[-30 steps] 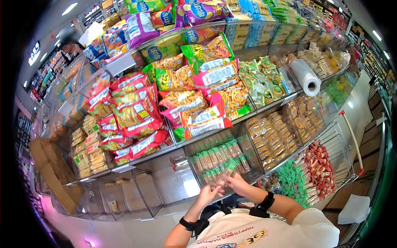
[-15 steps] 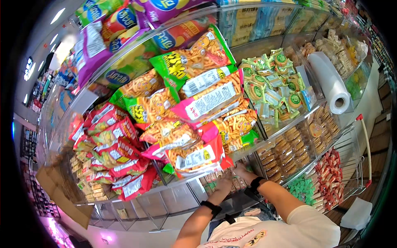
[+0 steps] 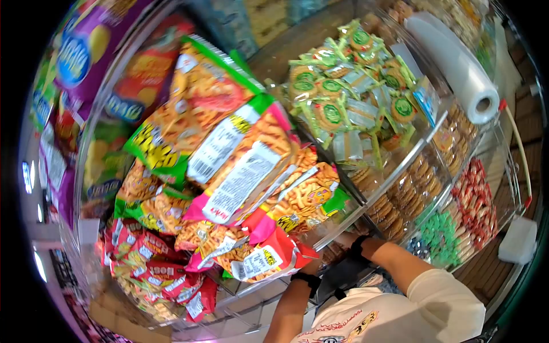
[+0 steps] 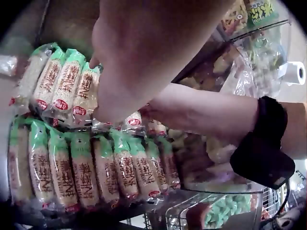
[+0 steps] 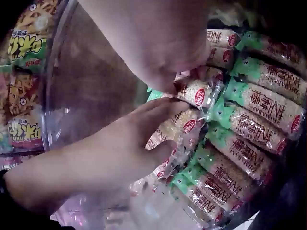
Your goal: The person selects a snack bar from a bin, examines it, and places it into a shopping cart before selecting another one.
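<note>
Both hands reach into a clear bin of wrapped sesame sticks with green-ended wrappers, and in the head view the snack bags and shelf edge largely hide them. In the right wrist view my left hand (image 5: 129,139) lies over the back row, thumb and fingers on either side of a wrapped sesame stick (image 5: 173,128). Close above it, my right hand (image 5: 163,52) bends down at another wrapped stick (image 5: 196,93); its fingertips are mostly hidden, so I cannot tell whether they pinch it. Upright sticks (image 4: 84,167) line the front row in the left wrist view.
Bags of fried snacks (image 3: 246,183) overhang the bins. To the right are green-wrapped cookies (image 3: 349,91), stacked biscuits (image 3: 394,208) and a plastic bag roll (image 3: 457,68). A wire cart (image 3: 503,166) stands beside red and green packets (image 3: 474,194).
The hands, which held one wrapped stick above the bin, have gone down and forward into it. The head view has moved closer to the shelves, and the snack bags now cover the hands.
</note>
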`<state>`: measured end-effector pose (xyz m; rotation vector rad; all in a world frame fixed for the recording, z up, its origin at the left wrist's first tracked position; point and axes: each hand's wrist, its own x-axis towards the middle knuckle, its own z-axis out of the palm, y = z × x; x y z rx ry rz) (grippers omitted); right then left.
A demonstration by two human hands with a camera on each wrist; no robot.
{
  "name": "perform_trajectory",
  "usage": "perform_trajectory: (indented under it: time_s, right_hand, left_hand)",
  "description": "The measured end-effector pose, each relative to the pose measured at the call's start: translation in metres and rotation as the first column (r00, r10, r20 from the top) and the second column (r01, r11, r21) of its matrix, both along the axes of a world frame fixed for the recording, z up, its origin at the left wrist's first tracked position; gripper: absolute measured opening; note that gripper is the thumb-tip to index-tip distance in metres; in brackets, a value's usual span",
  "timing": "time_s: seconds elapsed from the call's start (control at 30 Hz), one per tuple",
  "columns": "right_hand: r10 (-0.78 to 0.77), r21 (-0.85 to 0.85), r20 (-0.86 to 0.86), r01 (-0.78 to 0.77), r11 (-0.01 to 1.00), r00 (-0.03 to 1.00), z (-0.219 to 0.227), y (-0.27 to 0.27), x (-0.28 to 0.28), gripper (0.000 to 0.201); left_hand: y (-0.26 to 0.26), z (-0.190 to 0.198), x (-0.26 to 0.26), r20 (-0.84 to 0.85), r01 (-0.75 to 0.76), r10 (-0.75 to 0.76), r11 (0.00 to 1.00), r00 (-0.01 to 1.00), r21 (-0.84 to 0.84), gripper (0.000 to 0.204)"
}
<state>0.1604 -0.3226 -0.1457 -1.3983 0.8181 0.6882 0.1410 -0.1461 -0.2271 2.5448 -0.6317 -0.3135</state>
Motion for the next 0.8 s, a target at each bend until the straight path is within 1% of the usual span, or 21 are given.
perform_trajectory:
  time_s: [0.07, 0.1, 0.13, 0.17, 0.2, 0.23, 0.33, 0.4, 0.47, 0.5, 0.53, 0.57, 0.67, 0.73, 0.77, 0.8]
  right_hand:
    - [-0.022, 0.003, -0.009, 0.022, 1.0, 1.0, -0.009, 0.007, 0.007, 0.026]
    - [-0.031, 0.004, -0.011, 0.031, 1.0, 0.999, -0.015, 0.01, 0.01, 0.026]
    - [-0.05, 0.009, -0.016, 0.05, 0.999, 0.999, -0.021, 0.014, 0.012, 0.025]
    - [-0.059, 0.006, -0.017, 0.059, 0.998, 0.998, -0.027, 0.017, 0.017, 0.025]
    - [-0.071, 0.001, -0.023, 0.071, 0.997, 0.997, -0.033, 0.021, 0.022, 0.025]
    - [-0.085, -0.001, -0.026, 0.085, 0.996, 0.996, -0.039, 0.021, 0.024, 0.025]
    - [-0.118, 0.01, -0.026, 0.118, 0.993, 0.993, -0.049, 0.029, 0.03, 0.026]
    - [-0.139, 0.025, -0.024, 0.14, 0.99, 0.99, -0.052, 0.031, 0.028, 0.027]
    - [-0.16, 0.043, -0.026, 0.161, 0.986, 0.987, -0.057, 0.036, 0.025, 0.027]
    - [-0.175, 0.054, -0.024, 0.176, 0.983, 0.984, -0.059, 0.037, 0.024, 0.028]
    - [-0.184, 0.064, -0.024, 0.185, 0.981, 0.983, -0.06, 0.039, 0.022, 0.028]
    - [-0.193, 0.077, -0.021, 0.194, 0.978, 0.981, -0.06, 0.041, 0.021, 0.028]
    - [-0.239, 0.128, -0.024, 0.24, 0.962, 0.971, -0.066, 0.047, 0.019, 0.03]
    - [-0.291, 0.175, -0.018, 0.289, 0.941, 0.957, -0.073, 0.053, 0.017, 0.03]
    - [-0.333, 0.213, -0.017, 0.329, 0.92, 0.943, -0.077, 0.055, 0.018, 0.031]
    - [-0.402, 0.272, -0.014, 0.391, 0.879, 0.915, -0.09, 0.062, 0.018, 0.031]
  left_hand:
    - [-0.002, -0.007, -0.001, 0.001, 0.038, -0.038, 0.989, 0.999, 0.145, 0.026]
    - [-0.015, 0.03, 0.01, -0.162, 0.131, -0.087, 0.948, 0.983, 0.29, 0.03]
    - [-0.014, 0.03, 0.009, -0.024, 0.223, -0.237, 0.868, 0.971, 0.443, 0.035]
    - [-0.013, 0.03, 0.007, 0.109, 0.254, -0.389, 0.764, 0.915, 0.593, 0.04]
    - [-0.02, 0.045, 0.013, -0.083, 0.283, -0.288, 0.777, 0.954, 0.562, 0.041]
    - [-0.031, 0.059, 0.02, -0.273, 0.3, -0.174, 0.792, 0.946, 0.532, 0.042]
    - [-0.028, 0.05, 0.022, -0.391, 0.32, -0.115, 0.797, 0.913, 0.513, 0.044]
    - [-0.021, 0.039, 0.022, -0.36, 0.294, -0.126, 0.835, 0.924, 0.465, 0.046]
    - [-0.023, 0.05, 0.028, -0.365, 0.323, -0.157, 0.829, 0.918, 0.456, 0.048]
    - [-0.023, 0.061, 0.029, -0.385, 0.365, -0.185, 0.804, 0.904, 0.471, 0.048]
    - [-0.026, 0.081, 0.032, -0.406, 0.401, -0.207, 0.777, 0.89, 0.485, 0.049]
    - [-0.033, 0.109, 0.035, -0.433, 0.421, -0.206, 0.764, 0.877, 0.489, 0.048]
    - [-0.013, 0.12, 0.023, -0.311, 0.301, -0.182, 0.868, 0.933, 0.394, 0.046]
    - [-0.009, 0.134, 0.02, -0.302, 0.295, -0.189, 0.886, 0.934, 0.357, 0.045]
    - [-0.008, 0.141, 0.016, -0.298, 0.288, -0.189, 0.897, 0.936, 0.336, 0.045]
    - [-0.008, 0.144, 0.011, -0.29, 0.277, -0.175, 0.891, 0.941, 0.359, 0.046]
